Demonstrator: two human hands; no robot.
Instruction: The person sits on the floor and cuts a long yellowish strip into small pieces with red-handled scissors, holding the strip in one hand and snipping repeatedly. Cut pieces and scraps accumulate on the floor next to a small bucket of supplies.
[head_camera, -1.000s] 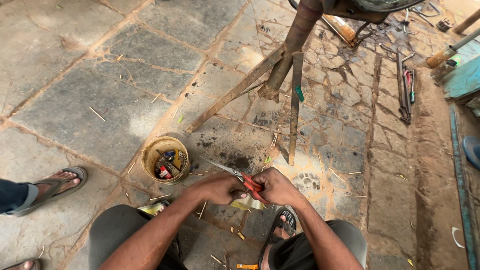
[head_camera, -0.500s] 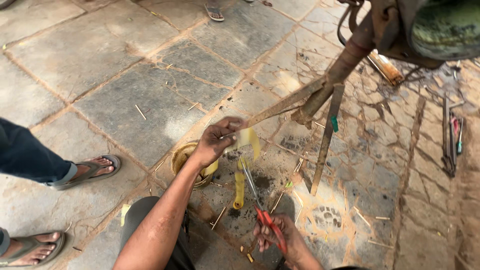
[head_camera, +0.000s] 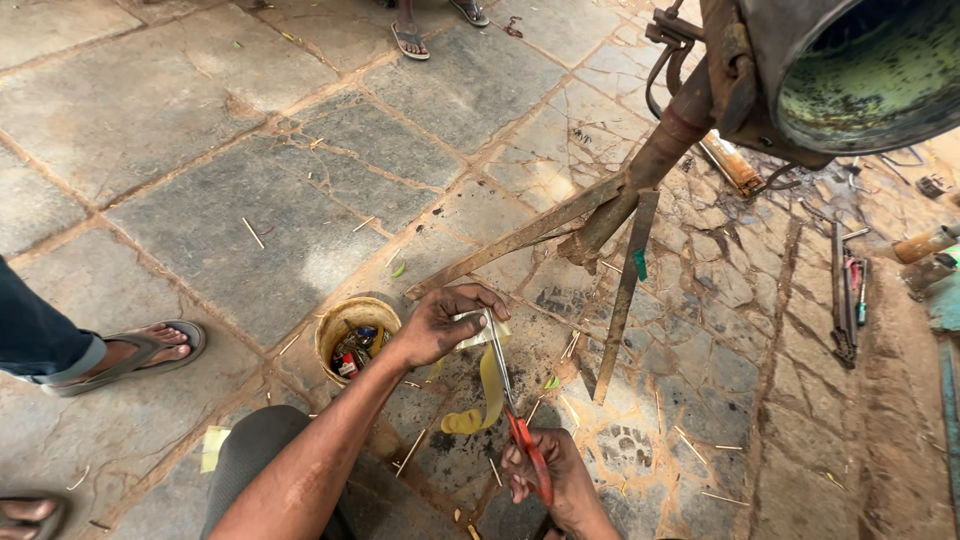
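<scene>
My left hand (head_camera: 447, 323) is closed on the upper end of a yellowish rubber strip (head_camera: 487, 385), which hangs down and curls at its lower end. My right hand (head_camera: 556, 478) grips the red handles of a pair of scissors (head_camera: 512, 400). The long metal blades point up along the strip toward my left hand. Both hands are held low over the stone floor, between my knees.
A small yellow tub (head_camera: 350, 335) of odds and ends stands just left of my left hand. A rusty metal stand (head_camera: 640, 175) with flat bars rises ahead, a large drum (head_camera: 860, 70) above it. Tools (head_camera: 845, 290) lie at right. Another person's sandalled foot (head_camera: 135, 352) is at left.
My left hand has come down and nearer with the strip. My right hand has risen, and the scissor blades now lie along the strip. The view has tilted upward.
</scene>
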